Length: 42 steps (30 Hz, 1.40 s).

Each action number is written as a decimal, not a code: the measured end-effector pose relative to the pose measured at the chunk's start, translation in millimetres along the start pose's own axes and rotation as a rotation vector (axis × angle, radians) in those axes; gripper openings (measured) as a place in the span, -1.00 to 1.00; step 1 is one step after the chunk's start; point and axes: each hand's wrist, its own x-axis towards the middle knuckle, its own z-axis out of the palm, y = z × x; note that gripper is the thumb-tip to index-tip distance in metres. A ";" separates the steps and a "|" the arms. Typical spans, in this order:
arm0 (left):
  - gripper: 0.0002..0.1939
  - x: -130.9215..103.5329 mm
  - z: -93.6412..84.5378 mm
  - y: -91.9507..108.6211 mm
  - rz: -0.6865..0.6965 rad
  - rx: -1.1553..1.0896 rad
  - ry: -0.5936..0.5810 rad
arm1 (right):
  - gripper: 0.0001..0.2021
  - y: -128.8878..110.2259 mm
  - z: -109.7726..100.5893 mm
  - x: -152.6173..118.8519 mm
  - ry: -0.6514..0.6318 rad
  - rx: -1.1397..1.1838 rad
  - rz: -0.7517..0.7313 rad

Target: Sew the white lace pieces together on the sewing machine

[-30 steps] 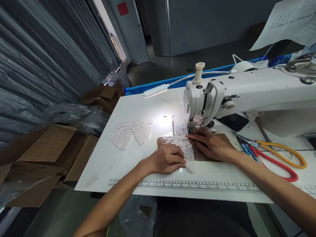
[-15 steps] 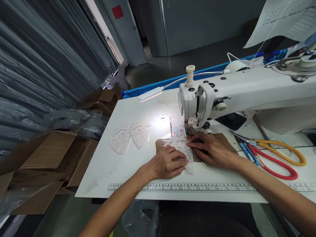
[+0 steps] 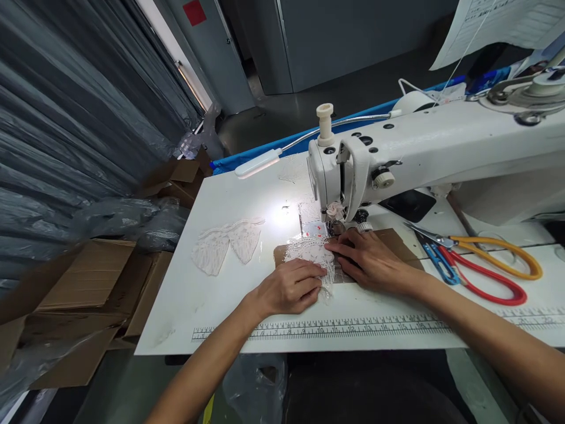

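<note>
Lace piece lies on brown backing at the sewing machine needle. Left hand & right hand press flat, fingers extended, gripping nothing. Keep lace taut, fingertips off needle, feed evenly.

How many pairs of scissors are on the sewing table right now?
2, both right of the right hand: orange-handled scissors farther back, and red-handled scissors nearer the table's front edge, beside small blue snips.
</note>
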 end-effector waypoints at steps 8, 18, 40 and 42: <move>-0.82 1.7 0.2 -0.5 0.064 0.000 -0.030 | -0.62 1.4 -1.2 -6.4 0.048 0.069 -0.031; -0.93 -5.3 6.6 7.9 -0.071 0.190 -0.136 | -0.60 0.4 0.5 -6.9 0.054 0.035 -0.034; -0.91 -2.3 4.8 3.0 -0.080 0.021 0.054 | -0.57 0.6 0.7 -3.6 0.026 0.050 -0.013; -0.89 -1.3 3.9 3.6 -0.058 0.012 0.049 | -0.58 -0.3 0.9 -3.0 0.016 0.021 -0.005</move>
